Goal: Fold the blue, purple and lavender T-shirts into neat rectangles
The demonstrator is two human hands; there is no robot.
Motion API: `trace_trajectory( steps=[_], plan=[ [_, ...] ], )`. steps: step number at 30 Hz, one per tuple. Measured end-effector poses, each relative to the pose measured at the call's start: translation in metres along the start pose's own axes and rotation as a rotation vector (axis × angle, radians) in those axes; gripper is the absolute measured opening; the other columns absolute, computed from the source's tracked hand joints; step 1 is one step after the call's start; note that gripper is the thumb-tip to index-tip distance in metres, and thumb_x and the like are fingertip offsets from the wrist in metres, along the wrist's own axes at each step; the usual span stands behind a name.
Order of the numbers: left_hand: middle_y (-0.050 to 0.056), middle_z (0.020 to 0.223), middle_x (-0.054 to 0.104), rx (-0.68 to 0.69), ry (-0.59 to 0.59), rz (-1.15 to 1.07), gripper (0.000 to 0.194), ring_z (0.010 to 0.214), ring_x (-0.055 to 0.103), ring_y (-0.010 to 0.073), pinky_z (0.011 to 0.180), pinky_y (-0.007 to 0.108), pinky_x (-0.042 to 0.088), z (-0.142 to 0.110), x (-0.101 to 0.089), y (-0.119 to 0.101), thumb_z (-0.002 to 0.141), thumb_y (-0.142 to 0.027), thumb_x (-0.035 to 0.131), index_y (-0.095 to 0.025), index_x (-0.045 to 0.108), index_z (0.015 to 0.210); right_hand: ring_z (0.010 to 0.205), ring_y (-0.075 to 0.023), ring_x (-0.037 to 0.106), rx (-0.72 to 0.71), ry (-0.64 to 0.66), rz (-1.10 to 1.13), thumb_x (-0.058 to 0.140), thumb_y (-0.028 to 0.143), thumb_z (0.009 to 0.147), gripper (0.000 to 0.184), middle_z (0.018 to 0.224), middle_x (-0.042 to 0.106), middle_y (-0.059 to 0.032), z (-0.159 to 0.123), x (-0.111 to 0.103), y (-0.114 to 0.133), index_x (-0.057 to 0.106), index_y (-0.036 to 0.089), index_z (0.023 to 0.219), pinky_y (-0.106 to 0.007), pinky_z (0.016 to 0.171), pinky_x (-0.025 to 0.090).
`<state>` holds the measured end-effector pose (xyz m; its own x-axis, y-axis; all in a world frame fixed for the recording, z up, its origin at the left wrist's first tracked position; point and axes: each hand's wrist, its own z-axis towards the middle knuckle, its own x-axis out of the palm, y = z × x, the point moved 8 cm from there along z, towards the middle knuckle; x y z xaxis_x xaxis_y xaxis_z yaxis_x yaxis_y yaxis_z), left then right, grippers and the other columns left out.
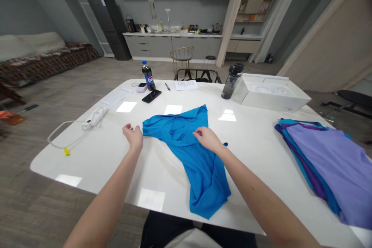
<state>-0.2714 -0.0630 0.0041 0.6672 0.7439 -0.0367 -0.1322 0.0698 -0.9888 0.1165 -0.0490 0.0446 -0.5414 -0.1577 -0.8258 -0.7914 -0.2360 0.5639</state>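
A bright blue garment (190, 135) lies crumpled and bent on the white table (95, 162), with one end hanging toward the front edge and the other stretching left. My left hand (133, 135) is just beside its left end, fingers loosely curled but apart, with nothing visible in them. Over the garment's middle right is my right hand (207, 138), thumb and fingers drawn together in a pinch. Whether cloth is caught between those fingertips is too small to see. A small dark blue bit of fabric (225, 144) shows behind my right wrist.
A stack of folded clothes (328, 155) lies at the right. Toward the back stand a white box (273, 93), a dark tumbler (232, 81) and a cola bottle (148, 76). A phone (151, 96), papers (186, 85) and a white cabled device (95, 118) lie around.
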Motion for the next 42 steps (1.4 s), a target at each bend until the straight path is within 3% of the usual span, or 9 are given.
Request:
trace_trajectory(
  steps=[4,7,11,16,20,25,31,37,42],
  plan=[
    [0.010,0.119,0.064,0.534,0.448,0.536,0.033,0.113,0.061,0.0238,0.107,0.043,0.048,-0.042,0.051,-0.027,0.086,-0.009,0.046,-0.021,0.065,0.109,0.110,-0.0248,0.065,0.091,0.004,-0.058,0.054,0.049,0.100,0.038,0.118,0.071,-0.0121,0.047,0.037,0.027,0.069,0.018,0.117,-0.031,0.090,0.046],
    [0.011,0.131,0.065,0.608,0.756,0.774,0.042,0.121,0.061,0.0240,0.108,0.039,0.048,-0.057,0.105,-0.012,0.090,-0.008,0.038,-0.020,0.069,0.117,0.114,-0.0323,0.064,0.255,-0.020,-0.135,0.045,0.066,0.099,0.063,0.125,0.066,-0.0214,0.063,0.055,0.036,0.062,0.011,0.125,-0.039,0.092,0.047],
    [0.017,0.150,0.053,0.612,0.809,0.970,0.047,0.143,0.046,0.0295,0.121,0.049,0.032,-0.042,0.147,0.005,0.101,-0.027,0.037,-0.015,0.059,0.141,0.122,-0.0365,0.060,0.329,-0.024,-0.241,0.043,0.052,0.104,0.056,0.133,0.059,-0.0300,0.073,0.069,0.047,0.053,0.005,0.132,-0.048,0.099,0.043],
    [0.012,0.163,0.040,0.471,0.785,1.081,0.061,0.155,0.026,0.0346,0.124,0.064,0.014,-0.020,0.166,0.021,0.102,-0.056,0.033,-0.025,0.048,0.152,0.112,-0.0289,0.065,0.268,0.008,-0.203,0.041,0.035,0.104,0.033,0.121,0.069,-0.0192,0.079,0.055,0.032,0.060,0.014,0.120,-0.039,0.092,0.045],
    [0.010,0.168,0.030,0.435,0.775,1.104,0.071,0.157,0.018,0.0337,0.125,0.063,0.007,-0.012,0.173,0.028,0.099,-0.065,0.027,-0.027,0.042,0.157,0.101,-0.0250,0.067,0.243,-0.152,-0.156,0.051,0.031,0.098,0.023,0.110,0.073,-0.0098,0.067,-0.020,-0.036,0.062,0.022,0.115,-0.032,0.082,0.046],
    [0.012,0.169,0.026,0.439,0.769,1.121,0.078,0.158,0.014,0.0349,0.124,0.064,0.004,-0.008,0.175,0.034,0.097,-0.071,0.025,-0.026,0.037,0.160,0.093,-0.0273,0.067,0.490,-0.425,-0.207,0.058,0.032,0.090,0.022,0.099,0.073,-0.0108,-0.001,-0.143,-0.189,0.067,0.021,0.105,-0.034,0.079,0.046],
    [0.016,0.166,0.032,0.378,0.716,1.157,0.070,0.155,0.020,0.0415,0.118,0.075,0.009,-0.011,0.183,0.025,0.097,-0.067,0.033,-0.030,0.045,0.155,0.092,-0.0325,0.068,0.816,-0.398,-0.309,0.059,0.026,0.086,0.027,0.098,0.073,-0.0159,-0.088,-0.172,-0.302,0.070,0.020,0.109,-0.038,0.073,0.046],
    [0.012,0.150,0.056,0.658,0.891,0.994,0.046,0.143,0.045,0.0321,0.123,0.065,0.018,-0.048,0.225,0.000,0.101,-0.030,0.037,-0.028,0.061,0.141,0.115,-0.0353,0.060,0.587,-0.486,-0.539,0.046,0.036,0.098,0.040,0.125,0.064,-0.0200,-0.055,-0.157,-0.248,0.064,0.017,0.127,-0.046,0.091,0.046],
    [0.011,0.149,0.057,0.750,1.100,0.896,0.047,0.142,0.047,0.0264,0.123,0.049,0.028,-0.053,0.247,0.004,0.103,-0.033,0.036,-0.026,0.059,0.144,0.124,-0.0383,0.051,0.534,-0.320,-0.452,0.041,0.053,0.102,0.054,0.133,0.057,-0.0221,0.005,-0.116,-0.218,0.059,0.017,0.137,-0.055,0.098,0.042]
  ],
)
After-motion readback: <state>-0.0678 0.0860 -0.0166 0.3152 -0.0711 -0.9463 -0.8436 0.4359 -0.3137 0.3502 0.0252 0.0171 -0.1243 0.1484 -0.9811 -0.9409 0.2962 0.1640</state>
